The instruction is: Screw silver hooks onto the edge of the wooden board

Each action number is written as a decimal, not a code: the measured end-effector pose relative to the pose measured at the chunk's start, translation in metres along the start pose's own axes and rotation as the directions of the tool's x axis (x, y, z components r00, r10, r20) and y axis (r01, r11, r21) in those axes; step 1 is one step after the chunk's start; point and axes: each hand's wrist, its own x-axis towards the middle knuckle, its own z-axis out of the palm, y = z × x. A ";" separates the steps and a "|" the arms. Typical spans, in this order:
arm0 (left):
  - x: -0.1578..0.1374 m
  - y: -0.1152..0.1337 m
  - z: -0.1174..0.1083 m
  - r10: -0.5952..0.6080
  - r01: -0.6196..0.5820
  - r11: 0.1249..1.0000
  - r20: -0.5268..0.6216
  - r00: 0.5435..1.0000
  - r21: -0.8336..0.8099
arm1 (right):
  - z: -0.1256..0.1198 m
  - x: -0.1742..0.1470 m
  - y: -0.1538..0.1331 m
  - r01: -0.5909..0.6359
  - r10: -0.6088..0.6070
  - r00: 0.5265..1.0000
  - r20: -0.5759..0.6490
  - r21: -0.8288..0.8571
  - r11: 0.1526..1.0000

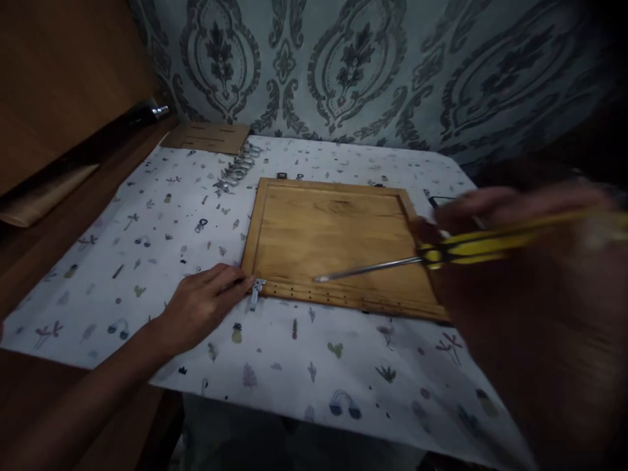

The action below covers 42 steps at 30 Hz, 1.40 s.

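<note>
A framed wooden panel (338,226) lies flat on the cloth, with a row of small dark holes along its near edge. My left hand (209,301) is at its near left corner, fingers pressed together against a small metal latch (256,294) whose lower arm sticks out past the panel's edge. In my right hand (534,314), blurred by motion, is a screwdriver (471,247) with a yellow and black handle. Its metal shaft points left, the tip over the near part of the panel and apart from the latch.
Several metal latches (238,167) lie in a row behind the panel's left side, by a piece of cardboard (210,137). The printed white cloth (171,261) covers the table. Wooden furniture (69,85) stands at left, and a patterned wall (284,72) rises behind.
</note>
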 end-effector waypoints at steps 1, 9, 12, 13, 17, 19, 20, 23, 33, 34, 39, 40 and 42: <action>0.000 0.000 0.000 0.001 -0.001 1.000 0.000 1.000 -0.001 | 0.007 0.014 -0.011 -0.054 0.105 0.989 -0.108 0.395 0.917; 0.003 0.001 -0.001 0.004 -0.004 1.000 -0.006 1.000 0.002 | 0.061 0.062 -0.056 -0.146 0.182 0.970 0.160 0.985 -0.091; 0.003 0.001 -0.002 -0.010 0.011 1.000 0.014 1.000 -0.014 | 0.072 0.062 -0.067 -0.206 0.074 0.970 0.230 0.947 -0.248; 0.003 0.001 -0.002 -0.015 0.015 1.000 0.019 1.000 -0.018 | 0.075 0.061 -0.070 -0.206 0.049 0.973 0.226 0.944 -0.258; 0.003 0.002 -0.002 -0.032 0.032 0.999 0.023 0.999 -0.024 | 0.087 0.060 -0.075 -0.130 0.064 0.987 0.148 0.964 -0.232; 0.003 0.002 -0.002 -0.029 0.030 0.999 0.020 0.999 -0.033 | 0.093 0.059 -0.075 -0.119 0.097 0.985 0.144 0.966 -0.229; 0.003 0.002 -0.002 -0.026 0.027 0.999 0.021 0.999 -0.034 | 0.096 0.059 -0.074 -0.123 0.108 0.983 0.151 0.965 -0.230; 0.004 0.002 -0.002 -0.027 0.028 0.999 0.024 0.999 -0.031 | 0.103 0.056 -0.074 -0.117 0.113 0.982 0.150 0.960 -0.256; 0.005 0.003 -0.004 -0.022 0.022 0.999 0.027 0.999 -0.027 | 0.103 0.055 -0.077 -0.094 0.093 0.988 0.126 0.951 -0.293; 0.005 0.003 -0.004 -0.022 0.022 0.999 0.027 0.999 -0.028 | 0.104 0.055 -0.078 -0.099 0.095 0.987 0.131 0.953 -0.287; 0.005 0.003 -0.002 -0.009 0.010 1.000 0.015 1.000 -0.016 | 0.107 0.053 -0.079 -0.134 0.085 0.983 0.163 0.952 -0.275; 0.005 0.003 -0.002 -0.010 0.010 1.000 0.015 1.000 -0.015 | 0.107 0.052 -0.079 -0.139 0.085 0.982 0.168 0.951 -0.276; 0.005 0.003 -0.002 -0.012 0.012 1.000 0.015 1.000 -0.013 | 0.107 0.052 -0.079 -0.139 0.086 0.982 0.169 0.951 -0.276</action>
